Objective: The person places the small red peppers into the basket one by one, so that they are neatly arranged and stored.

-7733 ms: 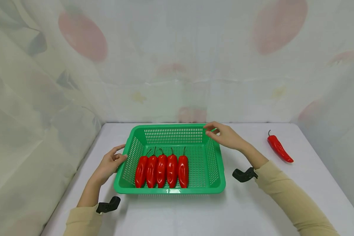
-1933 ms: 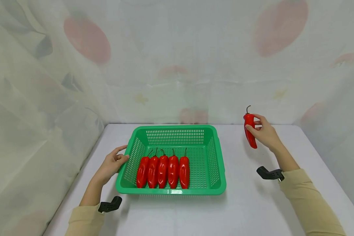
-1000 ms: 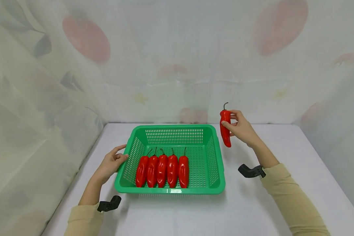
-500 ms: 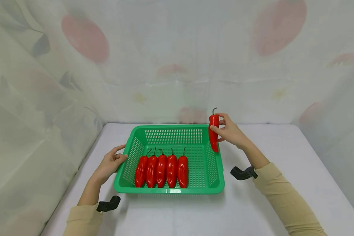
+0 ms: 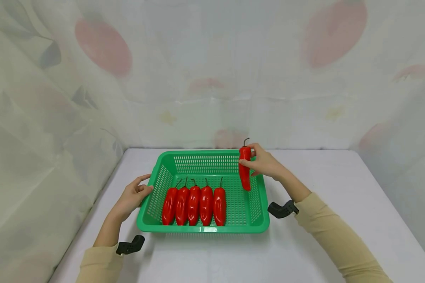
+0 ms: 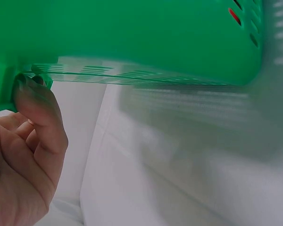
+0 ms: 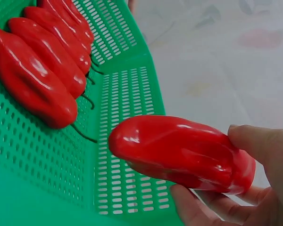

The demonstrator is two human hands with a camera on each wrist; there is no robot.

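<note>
A red chili pepper hangs upright, stem up, over the right part of a green plastic basket. My right hand pinches it between thumb and fingers near the stem end. In the right wrist view the held pepper points its tip toward the basket, and its stem is hidden. Several more red chili peppers lie side by side in the basket's left and middle part, stems toward the back. At the basket's left side my left hand grips the rim, with fingertips curled at the edge in the left wrist view.
The basket stands on a white table. A patterned white curtain rises behind the table, with more sheeting on both sides. Black wrist cameras sit at each cuff. Bare basket floor shows right of the row of peppers.
My right hand has picked up the chili pepper from the table's right side and carried it left, then lower over the basket. My left hand has stayed at the rim; the other peppers have not moved.
</note>
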